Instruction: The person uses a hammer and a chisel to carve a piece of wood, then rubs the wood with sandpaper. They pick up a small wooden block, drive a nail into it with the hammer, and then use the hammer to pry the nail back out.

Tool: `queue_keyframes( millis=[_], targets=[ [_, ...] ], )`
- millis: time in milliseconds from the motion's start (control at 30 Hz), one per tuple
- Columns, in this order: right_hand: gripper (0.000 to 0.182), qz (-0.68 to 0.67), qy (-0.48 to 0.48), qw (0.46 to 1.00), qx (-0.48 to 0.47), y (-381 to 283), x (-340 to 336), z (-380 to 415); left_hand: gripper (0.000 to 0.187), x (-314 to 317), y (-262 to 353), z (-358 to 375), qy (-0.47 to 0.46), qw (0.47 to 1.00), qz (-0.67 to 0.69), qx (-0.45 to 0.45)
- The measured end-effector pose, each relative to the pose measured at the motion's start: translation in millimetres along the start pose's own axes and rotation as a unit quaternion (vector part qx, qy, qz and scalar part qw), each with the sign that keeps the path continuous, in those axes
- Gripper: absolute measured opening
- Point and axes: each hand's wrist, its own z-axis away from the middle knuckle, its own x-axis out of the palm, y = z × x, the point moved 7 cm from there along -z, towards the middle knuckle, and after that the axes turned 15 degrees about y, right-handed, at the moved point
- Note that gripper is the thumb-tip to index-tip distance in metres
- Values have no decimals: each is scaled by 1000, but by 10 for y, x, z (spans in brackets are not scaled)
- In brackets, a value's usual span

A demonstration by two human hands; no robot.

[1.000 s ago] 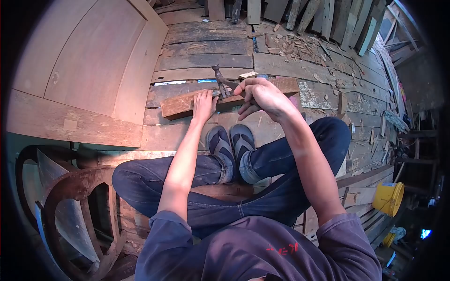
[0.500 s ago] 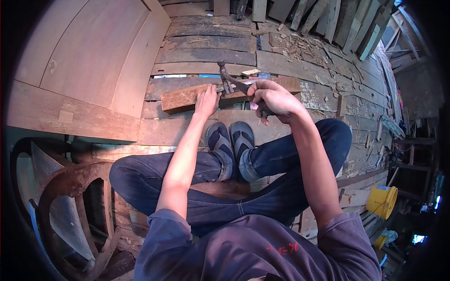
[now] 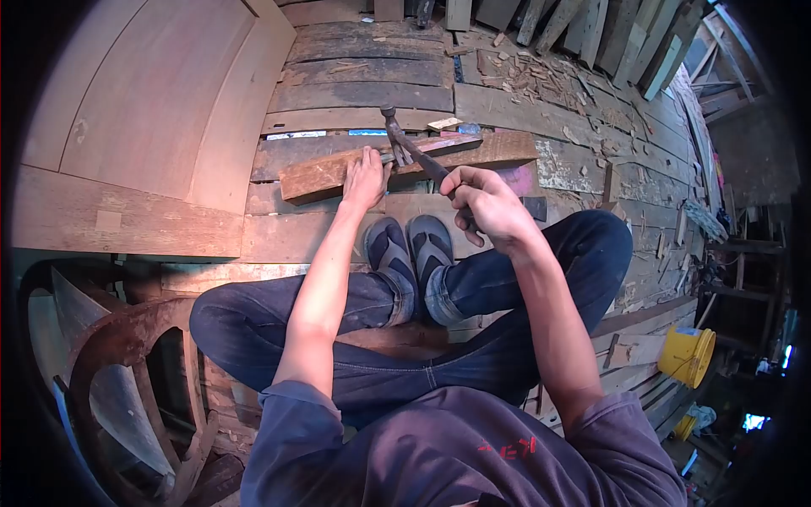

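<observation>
A reddish-brown wooden beam (image 3: 317,179) lies across the floorboards beyond my feet. Along its top runs a long thin strip (image 3: 456,144), its left end beside my left fingers. My left hand (image 3: 366,180) rests on the beam, fingers closed at that end of the strip. My right hand (image 3: 488,205) is wrapped round the handle of a claw hammer (image 3: 411,150). The hammer's head points away to the upper left, overlapping the strip and beam in this view, close to my left fingertips.
A large panelled wooden door (image 3: 152,110) stands at the left, above a curved wooden frame (image 3: 127,334). Wood chips (image 3: 541,80) litter the plank floor, with boards (image 3: 583,38) leaning behind. A yellow bucket (image 3: 686,357) sits at the right. My sandalled feet (image 3: 405,249) are near the beam.
My right hand has come slightly nearer to me, tilting the hammer handle and uncovering more of the strip and beam. My left hand stays at the beam. The whole view has shifted a little.
</observation>
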Motion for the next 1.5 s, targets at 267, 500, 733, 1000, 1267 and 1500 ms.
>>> queue_keyframes(
  millis=[267, 500, 733, 1000, 1267, 1500],
  targets=[
    [17, -24, -4, 1000, 4, 89, 36, 18, 48, 94, -56, 3, -23, 999, -28, 4],
    [14, -44, 13, 999, 18, 232, 35, 79, 48, 84, -42, -21, -27, 999, -30, 9],
    [11, -47, 13, 999, 8, 316, 63, 117, 48, 102, -54, -41, -46, 998, -32, 0],
    [8, -39, 12, 999, 3, 450, 54, 172, 48, 88, -42, -36, -31, 999, -33, 9],
    [17, -34, 14, 999, -21, 608, 62, 168, 46, 78, -38, -29, -28, 999, -27, 6],
    [7, -58, 11, 998, -19, 639, 54, 189, 46, 54, -25, -27, -9, 999, -41, 23]
  ],
)
